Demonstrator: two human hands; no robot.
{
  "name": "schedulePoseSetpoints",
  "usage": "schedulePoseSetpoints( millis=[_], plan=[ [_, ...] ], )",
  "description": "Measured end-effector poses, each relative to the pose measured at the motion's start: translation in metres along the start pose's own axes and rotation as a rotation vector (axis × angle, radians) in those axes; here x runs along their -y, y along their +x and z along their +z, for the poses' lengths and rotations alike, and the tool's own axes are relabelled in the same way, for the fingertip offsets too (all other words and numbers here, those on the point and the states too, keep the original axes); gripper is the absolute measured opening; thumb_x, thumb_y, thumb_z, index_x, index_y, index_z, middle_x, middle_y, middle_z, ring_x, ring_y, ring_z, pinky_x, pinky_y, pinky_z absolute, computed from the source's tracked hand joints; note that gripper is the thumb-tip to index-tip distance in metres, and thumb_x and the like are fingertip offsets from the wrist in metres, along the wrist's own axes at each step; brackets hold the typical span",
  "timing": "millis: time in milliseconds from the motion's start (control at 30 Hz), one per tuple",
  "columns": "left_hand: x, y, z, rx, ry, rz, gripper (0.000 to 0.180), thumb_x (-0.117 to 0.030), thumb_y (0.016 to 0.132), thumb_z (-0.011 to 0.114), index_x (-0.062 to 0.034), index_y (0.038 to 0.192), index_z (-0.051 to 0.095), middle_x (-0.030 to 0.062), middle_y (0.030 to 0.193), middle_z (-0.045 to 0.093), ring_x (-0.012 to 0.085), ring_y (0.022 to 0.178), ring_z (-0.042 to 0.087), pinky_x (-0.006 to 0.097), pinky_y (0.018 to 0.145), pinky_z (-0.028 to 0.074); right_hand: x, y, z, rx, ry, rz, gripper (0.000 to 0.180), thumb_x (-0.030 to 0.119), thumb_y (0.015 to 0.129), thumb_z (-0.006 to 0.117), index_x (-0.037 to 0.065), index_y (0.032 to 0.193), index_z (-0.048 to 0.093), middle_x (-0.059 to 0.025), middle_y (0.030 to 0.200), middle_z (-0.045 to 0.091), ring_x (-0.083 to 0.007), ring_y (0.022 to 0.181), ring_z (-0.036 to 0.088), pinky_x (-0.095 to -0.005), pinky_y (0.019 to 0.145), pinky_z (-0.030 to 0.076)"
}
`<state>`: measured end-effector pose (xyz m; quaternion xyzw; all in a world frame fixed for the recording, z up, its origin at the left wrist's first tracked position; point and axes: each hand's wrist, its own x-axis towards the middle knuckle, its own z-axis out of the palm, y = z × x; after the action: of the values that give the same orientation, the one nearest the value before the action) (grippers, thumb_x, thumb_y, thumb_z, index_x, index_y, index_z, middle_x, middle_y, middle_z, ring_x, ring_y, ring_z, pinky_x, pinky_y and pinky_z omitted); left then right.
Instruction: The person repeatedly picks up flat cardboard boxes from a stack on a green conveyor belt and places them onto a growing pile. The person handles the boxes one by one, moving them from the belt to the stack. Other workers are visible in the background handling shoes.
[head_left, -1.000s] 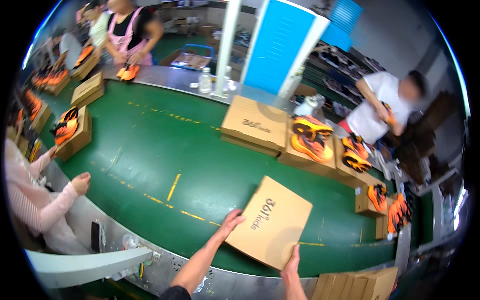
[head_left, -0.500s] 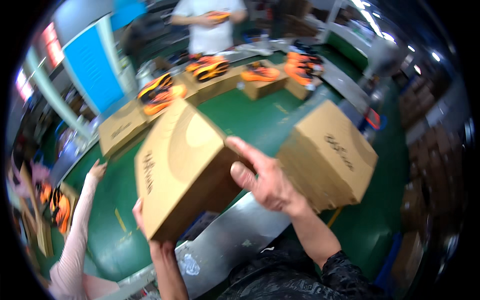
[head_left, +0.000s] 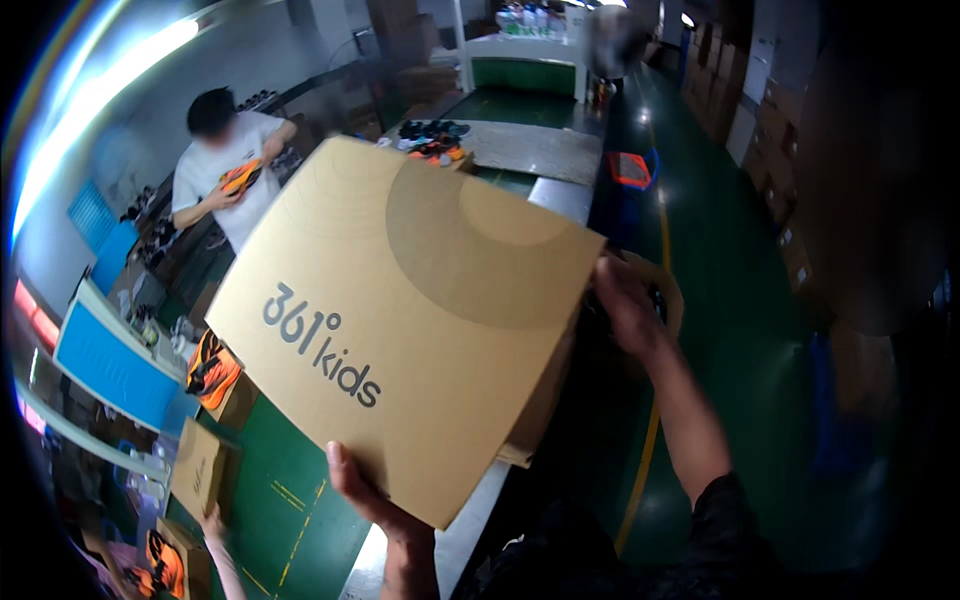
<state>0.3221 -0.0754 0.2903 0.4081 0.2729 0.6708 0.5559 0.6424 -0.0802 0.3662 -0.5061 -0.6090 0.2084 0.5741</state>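
Observation:
A brown cardboard shoebox (head_left: 470, 370) with dark printing on its broad face fills the middle of the view, tilted. My left hand (head_left: 375, 505) grips its near edge, the thumb lying on the printed face. At the far right corner my right hand (head_left: 630, 305) is closed on the box, its fingers partly hidden in shadow. Beneath the held box, a slice of more brown cardboard (head_left: 540, 415) shows; the rest is covered.
Across the green table (head_left: 285, 480) sit orange shoes (head_left: 210, 370) on boxes. A person in white (head_left: 225, 170) holds an orange shoe. Another person's hand (head_left: 212, 522) touches a shoebox (head_left: 198, 465). A red crate (head_left: 630, 170) stands right; stacked cartons (head_left: 715, 70) line the aisle.
The view has swung to the right. The shoebox in my hands has turned so its printed face is toward me, and it now covers the place where the stack of boxes showed.

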Motion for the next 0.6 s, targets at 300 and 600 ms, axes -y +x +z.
schedulePoseSetpoints(
  millis=[300, 600],
  plan=[
    [0.077, -0.028, 0.053, 0.025, 1.59, 0.644, 0.077, -0.028, 0.096, 0.058, -0.0023, 0.154, 0.014, 0.0212, 0.157, 0.02, 0.0362, 0.145, 0.022, 0.05, 0.118, 0.019, -0.15, -0.012, -0.023, 0.112, 0.401, 0.285, 0.059, 0.049, 0.104, 0.039, 0.007, 0.145, 0.041, -0.0092, 0.13, 0.058, -0.0161, 0.12, 0.05, -0.0338, 0.105, 0.038],
    [0.097, -0.056, 0.079, -0.296, 0.854, 0.397, 0.079, -0.05, 0.097, 0.044, 0.0015, 0.152, 0.02, 0.0209, 0.157, 0.02, 0.0333, 0.145, 0.021, 0.046, 0.118, 0.018, -0.181, -0.024, -0.003, -0.037, 0.282, 0.128, 0.051, 0.043, 0.104, 0.038, 0.002, 0.133, 0.047, -0.0125, 0.112, 0.062, -0.0194, 0.098, 0.058, -0.0359, 0.087, 0.048]
  ],
)
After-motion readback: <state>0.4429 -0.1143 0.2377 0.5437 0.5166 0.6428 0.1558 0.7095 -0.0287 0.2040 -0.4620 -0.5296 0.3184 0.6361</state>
